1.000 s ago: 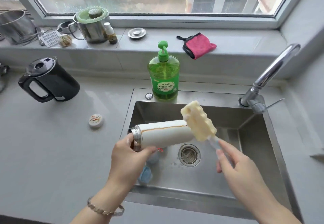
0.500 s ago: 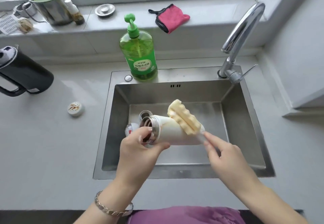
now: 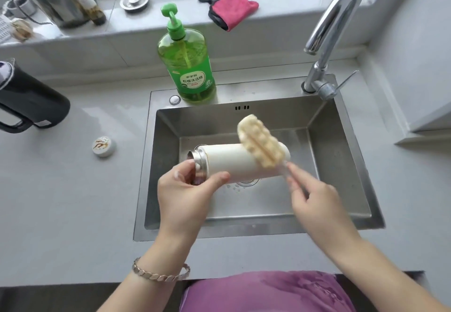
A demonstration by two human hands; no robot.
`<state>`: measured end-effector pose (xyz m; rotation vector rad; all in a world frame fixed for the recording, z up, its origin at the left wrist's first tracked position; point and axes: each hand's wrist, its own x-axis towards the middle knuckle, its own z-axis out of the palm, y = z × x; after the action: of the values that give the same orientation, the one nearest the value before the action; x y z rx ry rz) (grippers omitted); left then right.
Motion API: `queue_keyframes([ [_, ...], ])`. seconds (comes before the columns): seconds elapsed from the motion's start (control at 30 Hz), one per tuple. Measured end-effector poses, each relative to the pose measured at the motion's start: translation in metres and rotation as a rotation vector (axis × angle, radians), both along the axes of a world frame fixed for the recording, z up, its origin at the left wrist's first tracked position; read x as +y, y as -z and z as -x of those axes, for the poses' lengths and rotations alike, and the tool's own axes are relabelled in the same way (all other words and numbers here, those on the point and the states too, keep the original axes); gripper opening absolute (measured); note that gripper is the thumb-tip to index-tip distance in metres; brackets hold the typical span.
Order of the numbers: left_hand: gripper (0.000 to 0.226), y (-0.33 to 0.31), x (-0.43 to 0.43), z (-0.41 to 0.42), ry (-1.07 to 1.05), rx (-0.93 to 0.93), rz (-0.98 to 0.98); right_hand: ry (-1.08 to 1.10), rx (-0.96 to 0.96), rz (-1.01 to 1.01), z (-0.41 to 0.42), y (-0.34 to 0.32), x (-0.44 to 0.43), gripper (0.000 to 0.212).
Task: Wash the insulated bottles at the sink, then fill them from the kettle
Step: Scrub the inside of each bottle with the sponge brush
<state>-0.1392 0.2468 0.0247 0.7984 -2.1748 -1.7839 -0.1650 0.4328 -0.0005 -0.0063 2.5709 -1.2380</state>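
Observation:
A white insulated bottle (image 3: 234, 162) lies on its side over the steel sink (image 3: 341, 165), its metal neck pointing left. My left hand (image 3: 185, 194) grips the bottle at the neck end. My right hand (image 3: 314, 199) pinches the clear handle of a yellow sponge brush (image 3: 260, 147), whose head rests against the bottle's right end. The black kettle (image 3: 29, 101) stands on the counter at the far left. A small white lid (image 3: 103, 145) lies on the counter left of the sink.
A green dish soap pump bottle (image 3: 188, 67) stands behind the sink, the chrome tap (image 3: 334, 31) at its back right. The window ledge holds a pink cloth (image 3: 231, 6), a steel pot (image 3: 56, 1), a sink strainer (image 3: 134, 0) and small bottles.
The view has tilted down and closer to the sink. The brush head has slid from the bottle's middle to its right end, and the bottle now hides the things in the basin.

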Motion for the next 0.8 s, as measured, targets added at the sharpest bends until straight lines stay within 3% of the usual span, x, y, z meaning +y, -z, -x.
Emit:
queue_keyframes([
  [0.07,0.016,-0.001,-0.001,-0.001,-0.024,0.003,0.001,0.013,0.019,-0.077,0.007,0.004,0.002,0.037],
  [0.2,0.019,0.003,-0.006,-0.001,-0.082,0.011,-0.105,-0.216,0.091,-0.025,-0.023,-0.013,-0.015,0.038],
  [0.33,0.017,0.005,-0.005,-0.007,-0.103,0.008,-0.03,-0.004,0.107,-0.235,0.011,0.001,0.009,0.037],
  [0.47,0.021,0.009,-0.003,-0.006,-0.099,0.019,-0.045,-0.231,0.203,-0.16,-0.023,-0.016,-0.009,0.037],
  [0.63,0.024,0.007,0.002,-0.012,0.0,0.031,0.049,-0.041,0.051,-0.303,0.018,0.003,0.023,0.038],
  [0.73,0.02,0.009,0.004,-0.013,0.033,0.014,0.042,-0.239,0.069,-0.06,-0.01,-0.016,0.002,0.038],
  [0.8,0.018,0.011,0.004,-0.015,0.035,0.008,0.005,-0.276,0.023,-0.007,-0.015,-0.017,0.003,0.036],
])
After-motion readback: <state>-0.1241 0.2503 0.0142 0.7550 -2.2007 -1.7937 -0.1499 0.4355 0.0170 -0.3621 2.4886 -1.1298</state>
